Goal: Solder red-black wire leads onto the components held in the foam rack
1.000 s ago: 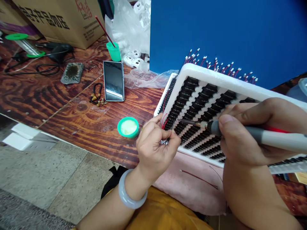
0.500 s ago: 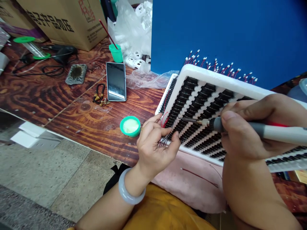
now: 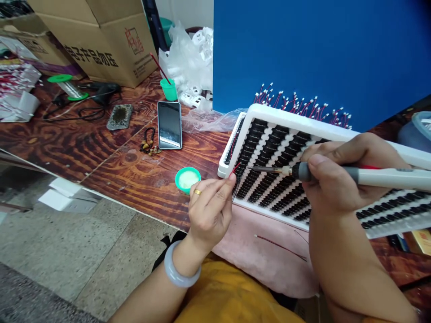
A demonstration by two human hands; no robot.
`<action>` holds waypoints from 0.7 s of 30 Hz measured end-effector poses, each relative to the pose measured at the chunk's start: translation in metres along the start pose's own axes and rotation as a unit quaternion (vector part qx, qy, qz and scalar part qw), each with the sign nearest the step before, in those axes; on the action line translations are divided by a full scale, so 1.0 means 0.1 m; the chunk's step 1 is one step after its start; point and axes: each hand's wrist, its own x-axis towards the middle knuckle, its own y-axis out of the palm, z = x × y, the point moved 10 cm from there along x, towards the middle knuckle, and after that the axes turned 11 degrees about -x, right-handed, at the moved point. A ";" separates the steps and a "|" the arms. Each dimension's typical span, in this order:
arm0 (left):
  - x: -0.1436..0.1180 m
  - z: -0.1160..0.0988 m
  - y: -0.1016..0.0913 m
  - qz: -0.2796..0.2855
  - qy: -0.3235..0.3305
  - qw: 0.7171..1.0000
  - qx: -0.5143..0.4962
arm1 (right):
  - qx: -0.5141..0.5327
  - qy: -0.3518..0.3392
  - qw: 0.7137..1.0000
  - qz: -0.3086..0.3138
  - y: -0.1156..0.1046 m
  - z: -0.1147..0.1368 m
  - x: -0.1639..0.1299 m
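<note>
- The right hand (image 3: 332, 179) grips a soldering iron (image 3: 336, 172) like a pen, thumb and fingers closed round its dark collar, the grey-white handle running off to the right edge.
- The iron's thin metal tip (image 3: 261, 168) points left and lies just above the near left corner of a white foam tray (image 3: 286, 117).
- The tray is propped at a tilt, its near edge resting on a pink cushion (image 3: 269, 255); it holds rows of small black parts (image 3: 269, 179), and red wires with white plugs (image 3: 299, 102) stick out past its far rim.
- The left hand (image 3: 207, 211) pinches a thin red wire (image 3: 235, 169) between fingertips and thumb, right at the tray's corner and just beside the iron's tip; whether wire and tip touch is hard to make out.
- That hand wears a gold ring (image 3: 197, 192), and a pale bangle (image 3: 177, 271) circles the wrist.
- On the wooden table (image 3: 101, 152), just left of the hand, sits a small open green tin (image 3: 187, 179) of pale paste.
- Farther off lie a phone (image 3: 169, 124), a bead bracelet (image 3: 149, 142) and a cardboard box (image 3: 101, 40).
</note>
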 end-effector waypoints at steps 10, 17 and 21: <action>0.08 0.21 -0.08 -0.055 -0.084 0.994 -0.030 | -0.006 -0.030 0.999 0.029 0.00 0.04 0.01; 0.15 0.26 -0.06 -0.055 -0.095 0.993 -0.039 | -0.141 0.121 0.981 -0.059 -0.45 0.02 -0.07; 0.19 0.29 -0.02 -0.052 -0.108 0.989 -0.088 | -0.149 0.211 0.962 -0.086 -0.74 -0.07 -0.19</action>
